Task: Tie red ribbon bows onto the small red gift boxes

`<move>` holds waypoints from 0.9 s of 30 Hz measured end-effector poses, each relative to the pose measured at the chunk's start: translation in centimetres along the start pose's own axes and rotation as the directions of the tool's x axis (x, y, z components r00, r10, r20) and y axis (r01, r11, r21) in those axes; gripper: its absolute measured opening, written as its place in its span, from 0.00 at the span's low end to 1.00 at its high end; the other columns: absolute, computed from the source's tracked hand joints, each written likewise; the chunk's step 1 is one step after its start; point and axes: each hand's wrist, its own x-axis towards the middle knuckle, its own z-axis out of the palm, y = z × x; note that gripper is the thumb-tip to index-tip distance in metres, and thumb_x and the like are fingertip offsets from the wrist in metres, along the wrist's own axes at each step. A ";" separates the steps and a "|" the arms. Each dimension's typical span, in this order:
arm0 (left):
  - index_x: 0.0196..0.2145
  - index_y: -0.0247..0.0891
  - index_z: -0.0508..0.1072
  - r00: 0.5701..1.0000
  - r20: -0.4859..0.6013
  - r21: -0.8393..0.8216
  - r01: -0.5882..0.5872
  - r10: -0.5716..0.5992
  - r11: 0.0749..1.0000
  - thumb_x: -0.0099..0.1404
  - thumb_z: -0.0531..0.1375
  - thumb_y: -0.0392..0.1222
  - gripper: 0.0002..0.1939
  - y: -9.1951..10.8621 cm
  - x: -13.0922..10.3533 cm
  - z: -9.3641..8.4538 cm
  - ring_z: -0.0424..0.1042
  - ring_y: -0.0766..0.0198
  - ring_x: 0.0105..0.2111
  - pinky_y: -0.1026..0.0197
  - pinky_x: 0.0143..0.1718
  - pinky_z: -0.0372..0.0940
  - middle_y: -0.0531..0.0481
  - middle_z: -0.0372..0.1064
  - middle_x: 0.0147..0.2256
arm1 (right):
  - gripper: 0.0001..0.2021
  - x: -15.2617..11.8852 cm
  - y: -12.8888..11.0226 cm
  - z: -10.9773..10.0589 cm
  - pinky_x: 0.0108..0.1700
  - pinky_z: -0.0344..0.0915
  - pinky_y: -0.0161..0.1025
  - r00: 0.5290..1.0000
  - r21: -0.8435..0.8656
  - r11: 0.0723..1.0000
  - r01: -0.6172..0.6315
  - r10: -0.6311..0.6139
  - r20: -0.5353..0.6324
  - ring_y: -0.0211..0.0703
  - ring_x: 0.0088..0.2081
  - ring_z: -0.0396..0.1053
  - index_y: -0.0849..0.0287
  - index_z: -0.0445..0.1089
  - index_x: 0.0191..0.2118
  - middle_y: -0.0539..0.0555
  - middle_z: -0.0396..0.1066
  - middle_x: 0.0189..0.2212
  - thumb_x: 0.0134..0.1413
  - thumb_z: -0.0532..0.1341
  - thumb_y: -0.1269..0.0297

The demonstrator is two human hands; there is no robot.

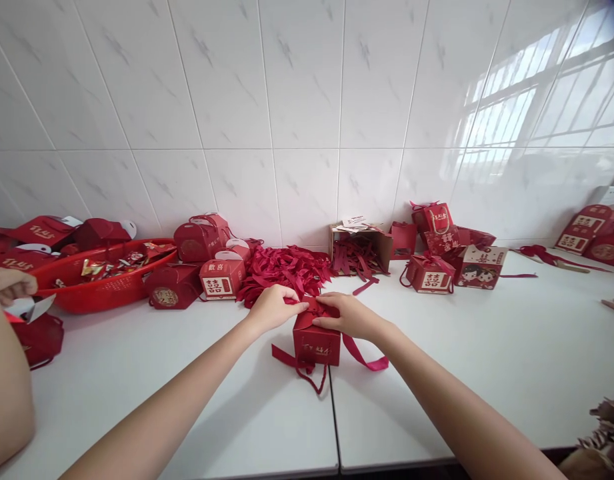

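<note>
Since head is the only view up, I read everything off it. Red card gift box with pale lettering (317, 343) stands upright on the white smooth-topped table (411, 400), at the seam, between both hands. Left hand (277, 305): thumb and fingertips drawn close together at the box top. Right hand (349, 313): fingers spread across the top from the other side. Can't tell whether either one grips or just presses; red on red hides the contact.

Long flat crimson ribbon (371, 364) runs out loose beside the box on the right; twisted dark-red cord (321, 387) droops onto the table at the front.

My read: step in hand is closing up the top, flaps or fastening, ribbon ends not yet tied. Next move, I'd say, calls for one hand pinning the top while the other gathers the ribbon, keeping it flat and clear of the cord. Tangled heap of crimson ribbon strips (287, 267) sits just behind, in easy reach.
</note>
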 end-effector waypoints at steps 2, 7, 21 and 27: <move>0.19 0.38 0.73 1.000 -0.005 -0.015 0.005 -0.005 1.000 0.51 0.61 0.56 0.17 -0.2 -0.1 0.2 0.64 0.64 0.23 0.63 0.25 0.54 0.53 0.69 0.21 | 0.19 0.0 0.0 0.1 0.40 0.62 0.41 1.000 0.002 1.000 0.000 0.000 0.005 0.47 0.40 0.67 0.55 0.71 0.48 0.55 0.71 0.40 0.52 0.60 0.52; 0.21 0.37 0.71 0.999 -0.013 -0.058 -0.030 0.029 0.998 0.54 0.59 0.55 0.17 0.1 -0.4 0.1 0.64 0.65 0.24 0.63 0.27 0.57 0.53 0.68 0.22 | 0.29 -1.2 0.1 0.2 0.52 0.59 0.45 0.984 0.025 0.994 -0.106 0.109 -0.138 0.53 0.55 0.61 0.57 0.66 0.55 0.61 0.62 0.56 0.50 0.61 0.47; 0.24 0.37 0.77 0.998 -0.045 -0.223 0.031 -0.042 0.974 0.53 0.59 0.48 0.12 0.7 -0.9 0.0 0.72 0.58 0.30 0.60 0.34 0.62 0.49 0.75 0.27 | 0.21 -2.3 2.3 -0.3 0.21 0.45 0.31 0.909 0.426 0.879 -0.214 0.339 -0.242 0.32 0.18 0.45 0.56 0.63 0.40 0.37 0.42 0.15 0.44 0.64 0.48; 0.24 0.37 0.74 0.998 -0.001 -0.247 0.054 -0.056 0.967 0.54 0.59 0.51 0.14 -0.7 -1.6 -0.3 0.71 0.59 0.32 0.61 0.35 0.61 0.49 0.74 0.28 | 0.19 -3.5 2.9 -1.3 0.23 0.47 0.32 0.960 0.416 0.901 -0.122 0.213 -0.181 0.32 0.20 0.44 0.55 0.55 0.30 0.39 0.44 0.17 0.47 0.62 0.48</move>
